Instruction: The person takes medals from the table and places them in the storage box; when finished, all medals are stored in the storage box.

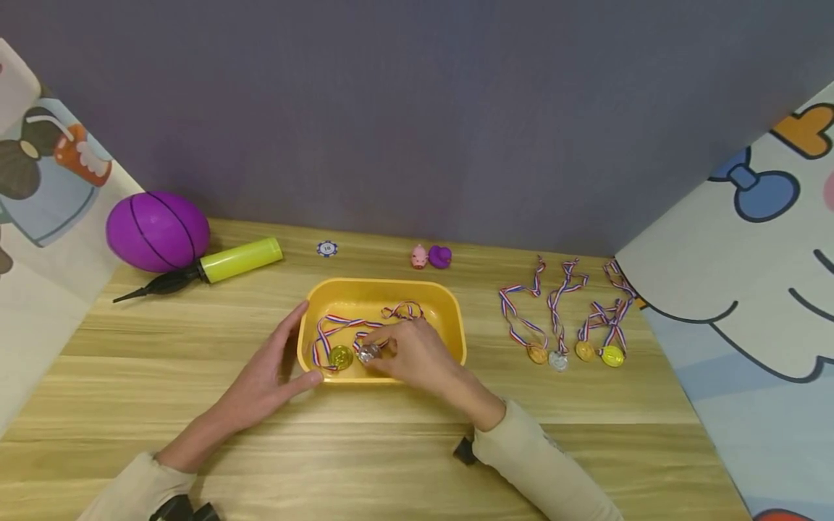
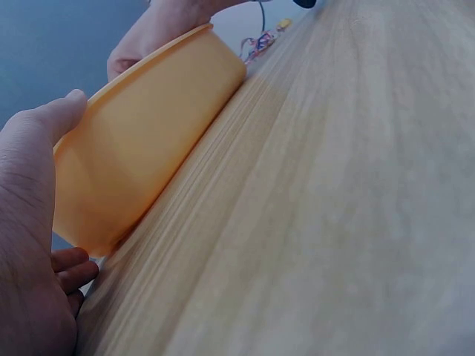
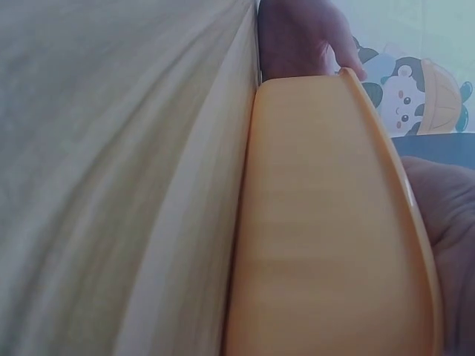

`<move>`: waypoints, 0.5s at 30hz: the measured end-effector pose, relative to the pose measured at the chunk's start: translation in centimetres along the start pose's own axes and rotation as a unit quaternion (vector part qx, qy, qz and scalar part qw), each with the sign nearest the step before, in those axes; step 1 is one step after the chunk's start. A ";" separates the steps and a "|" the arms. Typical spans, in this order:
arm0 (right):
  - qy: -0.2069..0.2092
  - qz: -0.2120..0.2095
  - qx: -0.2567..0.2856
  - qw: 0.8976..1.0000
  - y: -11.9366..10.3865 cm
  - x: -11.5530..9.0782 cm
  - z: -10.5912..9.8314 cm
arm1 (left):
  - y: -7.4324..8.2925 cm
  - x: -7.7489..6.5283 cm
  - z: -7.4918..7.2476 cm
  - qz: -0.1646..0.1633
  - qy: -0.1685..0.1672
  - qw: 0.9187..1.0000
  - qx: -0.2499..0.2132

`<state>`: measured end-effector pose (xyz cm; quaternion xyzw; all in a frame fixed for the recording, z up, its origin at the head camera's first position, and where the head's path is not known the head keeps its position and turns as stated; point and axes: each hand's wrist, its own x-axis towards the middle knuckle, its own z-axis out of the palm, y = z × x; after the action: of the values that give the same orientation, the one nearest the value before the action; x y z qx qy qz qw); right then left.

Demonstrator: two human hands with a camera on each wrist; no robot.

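A yellow plastic basin [image 1: 384,289] stands on the wooden table. My left hand [image 1: 263,376] steadies its left end, fingers along the side wall and thumb at the near rim. In the left wrist view, the left thumb [image 2: 63,111] touches the rim and the fingertips lie low by the base. Inside the basin, my right hand [image 1: 417,354] pinches a silver medal [image 1: 368,353]. Left of that, a gold medal [image 1: 341,357] lies with its striped ribbon [image 1: 322,333]. Another striped ribbon [image 1: 407,310] shows behind the right hand. The basin wall hides the right fingers in the right wrist view.
To the right lie several medals with striped ribbons, including a silver one [image 1: 557,360] and a yellow-gold one [image 1: 612,355]. A purple ball [image 1: 158,231] and a yellow-green hand pump [image 1: 241,260] are at left. A chip [image 1: 327,249], pink pig [image 1: 419,256] and purple duck [image 1: 439,256] sit behind the basin.
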<state>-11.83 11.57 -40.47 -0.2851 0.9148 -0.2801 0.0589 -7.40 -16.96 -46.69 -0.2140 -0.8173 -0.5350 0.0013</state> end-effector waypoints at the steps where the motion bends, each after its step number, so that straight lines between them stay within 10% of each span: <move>1: -0.001 0.000 0.003 1.000 0.0 0.0 0.0 | 0.0 0.0 0.0 0.000 -0.001 1.000 0.000; 15: -0.006 0.002 0.010 1.000 0.2 0.0 0.1 | -0.1 0.0 0.0 0.000 0.001 1.000 0.011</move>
<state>-11.89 11.65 -40.65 -0.2839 0.9122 -0.2877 0.0678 -7.38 -16.98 -46.76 -0.2132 -0.8233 -0.5260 0.0045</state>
